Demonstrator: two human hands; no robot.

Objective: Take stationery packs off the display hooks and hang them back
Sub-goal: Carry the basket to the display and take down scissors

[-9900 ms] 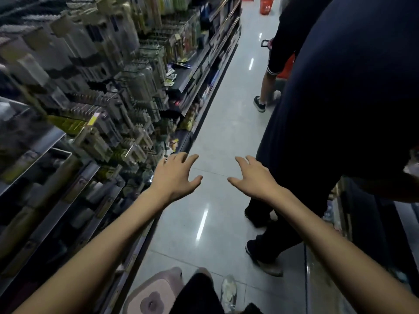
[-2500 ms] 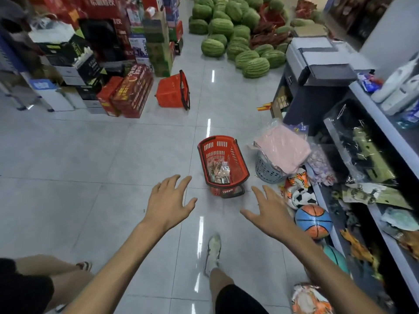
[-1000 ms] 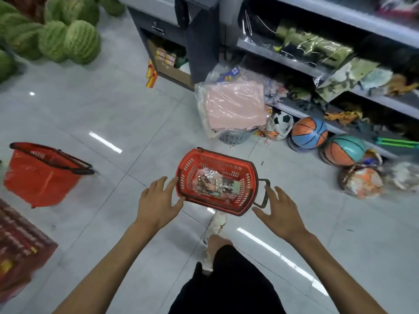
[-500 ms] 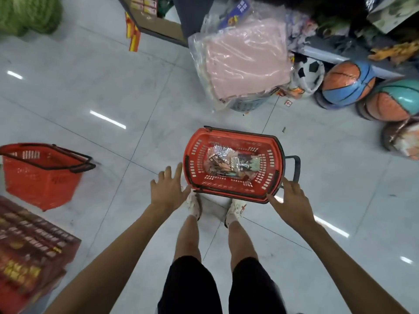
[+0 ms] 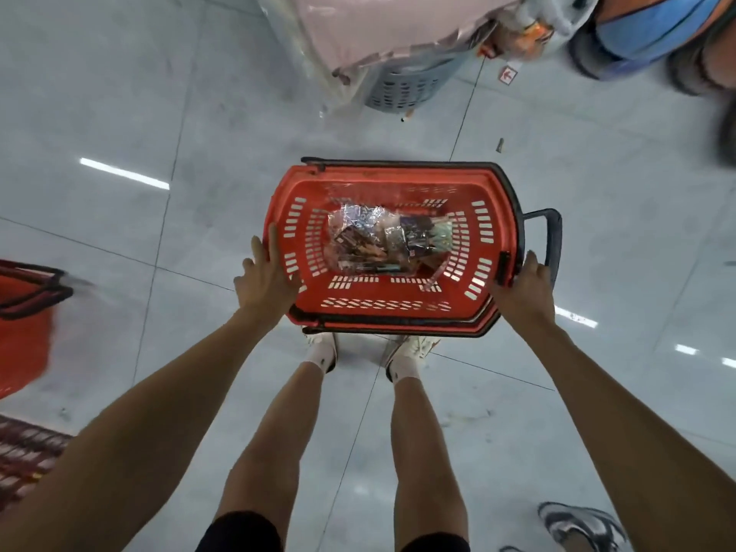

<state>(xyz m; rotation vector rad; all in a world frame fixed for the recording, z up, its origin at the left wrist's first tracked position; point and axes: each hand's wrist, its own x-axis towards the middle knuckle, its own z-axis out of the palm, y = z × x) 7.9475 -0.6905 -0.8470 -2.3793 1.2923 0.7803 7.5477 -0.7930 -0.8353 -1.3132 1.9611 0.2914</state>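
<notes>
Whereas half a second ago it hung spread just short of the rim, the left hand [image 5: 263, 280] now has hold of the basket [image 5: 484, 233] at its 9 o'clock end, fingers laid up the outer wall and thumb seemingly hooked over the edge. The right hand [image 5: 525, 286], then only touching the near corner, has moved up to clasp the rim at 3 o'clock, beside the black handle [image 5: 553, 241]; its fingers are hidden beneath. Neither of the hands is free. The basket sits on the floor [image 5: 119, 113] just past the person's white shoes [image 5: 322, 350], which stand at its 6 o'clock side. The packs [image 5: 382, 241], shiny and jumbled in clear wrap, lie in its bottom. They are on no hook, and no display hooks are in view. I judge that the walk away from the rack was made to fetch this load. A lift and a carry back likely come next, so the hanging has yet to resume. Holding both ends should keep the basket level, though loose packs may slide if it tips. Well apart at 9 o'clock a second basket [image 5: 24, 324] shows, blurred. Farther off at 12 o'clock a grey bin [image 5: 406, 85] holds a pink bag [image 5: 378, 25], with a ball [image 5: 645, 33] at 1 o'clock.
</notes>
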